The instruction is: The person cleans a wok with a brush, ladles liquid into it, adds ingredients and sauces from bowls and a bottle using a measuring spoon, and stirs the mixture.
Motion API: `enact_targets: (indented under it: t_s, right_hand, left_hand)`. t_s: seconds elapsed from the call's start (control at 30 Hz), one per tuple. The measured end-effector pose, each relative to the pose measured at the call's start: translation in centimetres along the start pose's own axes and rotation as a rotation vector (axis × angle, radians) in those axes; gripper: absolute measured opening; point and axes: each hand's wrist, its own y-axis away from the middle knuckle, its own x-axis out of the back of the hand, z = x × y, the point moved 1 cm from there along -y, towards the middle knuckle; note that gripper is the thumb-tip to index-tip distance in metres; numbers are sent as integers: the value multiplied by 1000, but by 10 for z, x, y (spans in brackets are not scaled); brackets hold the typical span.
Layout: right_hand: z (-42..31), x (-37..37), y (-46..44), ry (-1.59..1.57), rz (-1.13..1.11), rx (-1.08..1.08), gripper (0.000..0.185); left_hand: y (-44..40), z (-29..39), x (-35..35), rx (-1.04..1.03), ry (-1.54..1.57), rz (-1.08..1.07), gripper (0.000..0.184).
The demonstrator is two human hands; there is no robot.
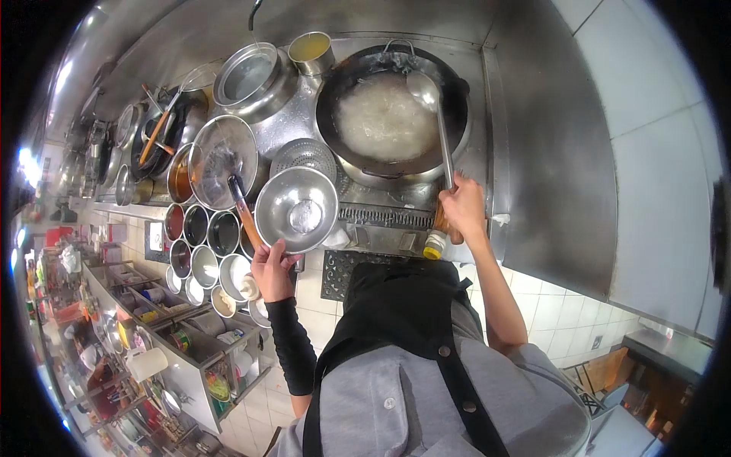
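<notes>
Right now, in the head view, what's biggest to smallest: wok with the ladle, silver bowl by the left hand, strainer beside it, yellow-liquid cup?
1. Wok
2. Silver bowl and strainer: too alike to rank
3. Yellow-liquid cup

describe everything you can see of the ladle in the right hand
The ladle looks metallic and shiny, with a rounded bowl and a long, slim shaft. The right hand grips its near end, largely hiding the handle. The shaft crosses the near right rim of the dark wok, and the bowl is inside, toward the far right. Whether it touches the cloudy liquid or the wok's wall, I can't tell.
</notes>
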Motion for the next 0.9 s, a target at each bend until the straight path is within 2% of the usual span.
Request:
enact_targets:
  t_s: [0.1, 0.2, 0.3, 0.33, 0.43, 0.53, 0.67, 0.77, 0.8, 0.9]
  right_hand:
    - [-2, -1, 11, -548, -271, -372, 13]
    - [23, -15, 10, -1177, -415, -509, 8]
    - [34, -23, 6, -1691, -529, -674, 16]
    - [36, -25, 5, -1752, -600, -633, 26]
    - [24, -22, 11, -1627, -493, -636, 18]
    - [2, -1, 17, -1325, -428, -491, 11]
    - [-21, 24, 16, -1116, -296, -366, 7]
    - [-30, 40, 13, -1012, -244, -273, 14]
    - [-35, 44, 12, -971, -222, -268, 28]
    - [-51, 61, 10, -822, -176, -183, 37]
  left_hand:
    - [0, -1, 4, 6, -14, 11, 18]
    - [-2, -3, 3, 17, -11, 15, 19]
    - [-4, -6, 1, 15, 0, 1, 19]
    - [-3, -5, 1, 15, 3, 1, 19]
    - [-2, -4, 0, 16, 9, 3, 20]
    - [-2, -7, 9, 23, 15, 1, 19]
    - [-1, -9, 18, 20, 25, -3, 17]
    - [-2, -8, 16, 19, 8, 7, 17]
    - [-3, -7, 15, 19, 1, 10, 17]
    - [-7, -7, 11, 15, -3, -9, 17]
